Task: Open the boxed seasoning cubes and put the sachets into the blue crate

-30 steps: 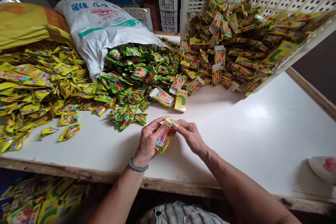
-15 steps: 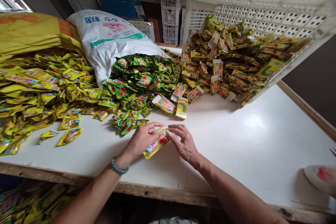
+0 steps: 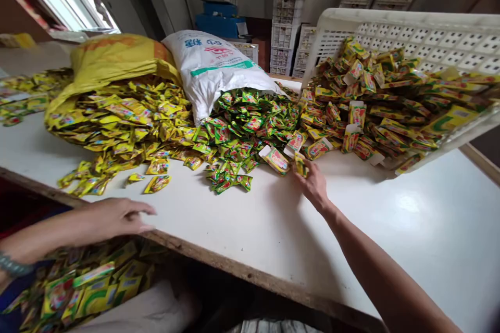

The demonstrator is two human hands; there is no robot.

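Note:
My right hand [image 3: 312, 182] is closed on a small yellow box [image 3: 300, 165], beside the open-flapped boxes [image 3: 276, 160] at the near end of the box heap. My left hand [image 3: 121, 216], slightly blurred, hangs over the table's front edge with fingers apart and nothing in them. Below it lie many filled boxes [image 3: 94, 294] in a container. Green packets [image 3: 226, 169] spill from a white sack [image 3: 214, 62] at the middle, and yellow packets [image 3: 133, 114] from a yellow sack [image 3: 117, 57] to its left.
A white plastic crate [image 3: 410, 26] lies tipped at the right, with boxes spilling onto the white table [image 3: 242, 229]. Crates [image 3: 287, 21] are stacked behind, near a blue box [image 3: 221, 26]. More packets [image 3: 27, 99] lie far left.
My hands have parted: the left moved left to the table edge, without the box it was holding; the right reached forward and took hold of a box. The view has swung left.

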